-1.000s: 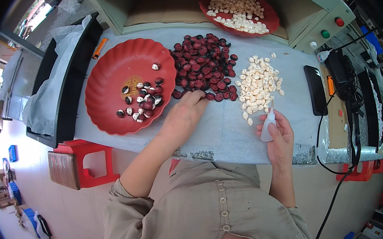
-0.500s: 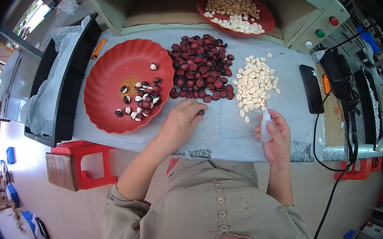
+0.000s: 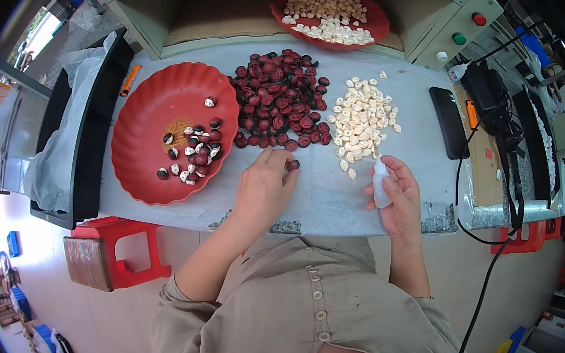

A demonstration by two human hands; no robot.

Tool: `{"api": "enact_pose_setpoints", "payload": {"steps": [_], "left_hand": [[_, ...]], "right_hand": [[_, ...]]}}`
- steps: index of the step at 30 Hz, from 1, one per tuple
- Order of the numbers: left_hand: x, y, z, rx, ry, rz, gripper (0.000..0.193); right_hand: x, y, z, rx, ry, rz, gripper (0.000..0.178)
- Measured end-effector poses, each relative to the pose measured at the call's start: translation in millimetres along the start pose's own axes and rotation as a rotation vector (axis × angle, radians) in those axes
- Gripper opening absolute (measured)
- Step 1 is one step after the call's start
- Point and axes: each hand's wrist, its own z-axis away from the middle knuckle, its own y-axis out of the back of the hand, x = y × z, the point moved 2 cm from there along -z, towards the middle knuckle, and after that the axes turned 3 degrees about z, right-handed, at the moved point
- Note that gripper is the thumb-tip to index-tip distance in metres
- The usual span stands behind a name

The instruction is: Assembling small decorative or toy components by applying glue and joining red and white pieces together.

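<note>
Dark-red piece (image 3: 293,165), pinched at the fingertips of the left hand (image 3: 261,185), near the dark-red heap (image 3: 280,101); a slack pinch could let its rounded form roll away. Right hand (image 3: 402,198) grips the white squeeze bottle (image 3: 381,190), nozzle upward beside the pale pieces (image 3: 362,116); overly firm pressure could wet these with any liquid inside.

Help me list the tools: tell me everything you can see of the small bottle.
The small bottle is whitish, translucent and plastic-looking, its rounded body narrowing to a slim nozzle that points toward the cream pieces. The right hand's grip closes around its body, partly covering it. Its contents can't be told.
</note>
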Motion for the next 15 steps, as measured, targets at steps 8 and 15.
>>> {"api": "enact_pose_setpoints", "payload": {"steps": [8, 15], "left_hand": [[0.3, -19.0, 1.3, -0.291, 0.594, 1.721, 0.015], [-1.5, -33.6, 7.5, -0.306, 0.626, 2.028, 0.02]], "right_hand": [[4.5, 1.7, -2.7, 0.079, -0.006, -0.011, 0.03], [-4.3, -13.8, 0.1, 0.069, 0.142, -0.037, 0.027]]}}
